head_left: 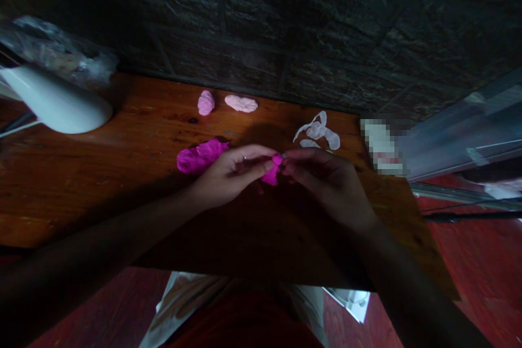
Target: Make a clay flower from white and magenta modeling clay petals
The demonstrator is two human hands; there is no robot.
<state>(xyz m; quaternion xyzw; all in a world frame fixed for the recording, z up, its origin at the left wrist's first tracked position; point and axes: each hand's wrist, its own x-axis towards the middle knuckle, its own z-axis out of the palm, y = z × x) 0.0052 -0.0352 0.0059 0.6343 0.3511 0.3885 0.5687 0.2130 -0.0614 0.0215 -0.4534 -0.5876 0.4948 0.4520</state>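
Above the wooden table, my left hand (240,169) pinches a small magenta modelling clay piece (271,175) between thumb and fingers; it has a rounded top and a wider lower part. My right hand (326,176) is closed in a pinch right beside that piece. A tiny pale bit (284,157) shows at its fingertips, too small to name. Behind my left hand lies a bigger magenta clay lump (202,156). Several thin white pieces (318,129), some curled like strips, lie just beyond my right hand.
Two pink clay lumps (241,103) rest near the dark stone wall (253,22). At the left stand a white lamp-like object (65,100) and crumpled clear plastic (65,54). A blurred-out pale item (382,147) lies by the right edge of the wooden table (138,119).
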